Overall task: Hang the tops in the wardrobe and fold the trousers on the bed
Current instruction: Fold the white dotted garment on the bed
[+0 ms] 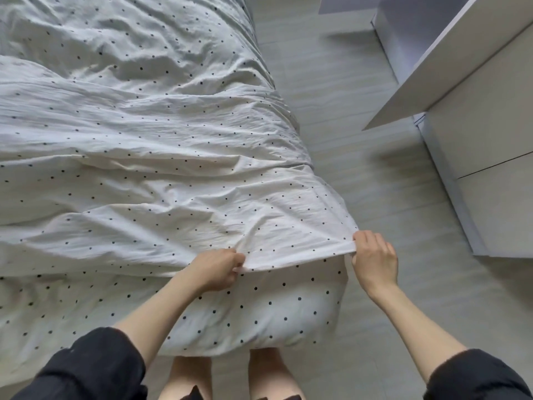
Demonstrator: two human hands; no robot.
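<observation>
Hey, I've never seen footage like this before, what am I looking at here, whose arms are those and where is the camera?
There is no machine here. It is a single picture from a wide-angle camera worn on a person's head, looking forward and down, so the arms coming in from the bottom edge are the wearer's own, with dark sleeves pushed up. Below them you can see their bare legs standing at the corner of a bed.

The bed is covered by a white duvet with small dark dots, rumpled in folds. The left hand and the right hand each grip the duvet's near edge, fingers curled round the cloth, holding it stretched between them.

On the right stands a white wardrobe with one door open, on a pale floor. No tops or trousers show in this picture.
</observation>
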